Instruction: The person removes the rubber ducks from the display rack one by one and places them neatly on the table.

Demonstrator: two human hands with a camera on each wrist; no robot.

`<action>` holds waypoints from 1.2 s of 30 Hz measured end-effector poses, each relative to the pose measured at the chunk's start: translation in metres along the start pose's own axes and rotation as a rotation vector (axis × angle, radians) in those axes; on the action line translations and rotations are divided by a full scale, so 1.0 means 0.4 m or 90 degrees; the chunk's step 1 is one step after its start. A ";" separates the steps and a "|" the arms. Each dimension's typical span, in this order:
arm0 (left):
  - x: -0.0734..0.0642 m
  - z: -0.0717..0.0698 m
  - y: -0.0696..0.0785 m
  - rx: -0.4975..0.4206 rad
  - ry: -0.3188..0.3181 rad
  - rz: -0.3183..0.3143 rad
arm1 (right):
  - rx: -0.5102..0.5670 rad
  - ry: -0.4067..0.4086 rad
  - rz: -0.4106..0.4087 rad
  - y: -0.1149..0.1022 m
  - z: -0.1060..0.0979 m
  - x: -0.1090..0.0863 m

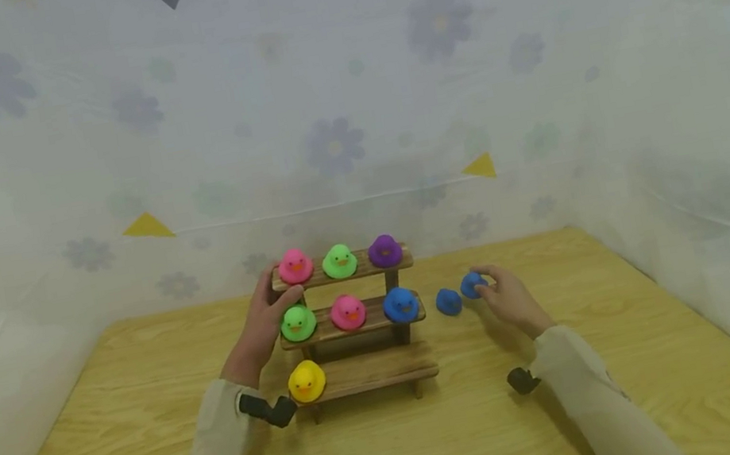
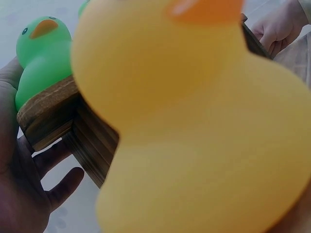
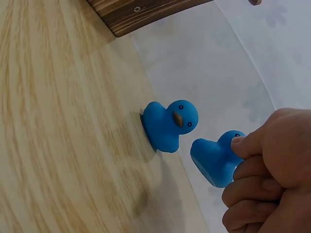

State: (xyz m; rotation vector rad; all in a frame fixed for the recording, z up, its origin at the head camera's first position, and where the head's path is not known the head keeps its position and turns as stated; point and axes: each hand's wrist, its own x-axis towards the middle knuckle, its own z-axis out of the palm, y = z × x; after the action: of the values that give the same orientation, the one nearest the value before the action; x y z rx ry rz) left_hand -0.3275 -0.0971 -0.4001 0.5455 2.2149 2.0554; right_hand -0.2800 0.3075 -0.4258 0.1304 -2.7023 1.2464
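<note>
My right hand (image 1: 513, 302) pinches a blue rubber duck (image 3: 216, 159) between thumb and fingers, holding it up off the table. A second blue rubber duck (image 3: 167, 125) stands on the table just left of it in the head view. My left hand (image 1: 264, 329) grips the left end of a three-step wooden stand (image 1: 374, 371), thumb in front near the top step. On the top step sit pink (image 1: 295, 267), green (image 1: 339, 261) and purple ducks (image 1: 385, 251); on the middle, green (image 1: 297, 324), pink (image 1: 348, 312) and blue (image 1: 401, 305). A yellow duck (image 1: 307, 381) occupies the bottom step's left end.
The stand is on a wood-grain table (image 1: 516, 436). Behind and at both sides hangs a pale flowered cloth (image 1: 327, 89) with grey and yellow triangles. Dark wrist-worn devices (image 1: 268, 410) show at both sleeves.
</note>
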 end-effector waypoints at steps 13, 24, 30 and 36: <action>0.000 0.010 -0.006 0.007 -0.005 0.006 | -0.014 -0.022 0.037 0.023 0.004 -0.016; -0.006 0.000 0.002 0.007 -0.005 0.007 | -0.015 -0.047 0.049 0.036 0.010 -0.011; -0.010 0.002 0.006 0.004 -0.006 0.001 | -0.006 -0.060 0.067 0.039 0.013 -0.011; -0.006 0.002 0.010 0.001 0.000 0.003 | -0.023 -0.062 0.087 0.027 0.009 -0.005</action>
State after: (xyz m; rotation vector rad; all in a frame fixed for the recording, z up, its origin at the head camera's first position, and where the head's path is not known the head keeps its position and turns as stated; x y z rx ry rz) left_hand -0.3243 -0.0967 -0.3968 0.5523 2.2172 2.0560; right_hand -0.2802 0.3117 -0.4365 0.0014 -2.8579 1.2584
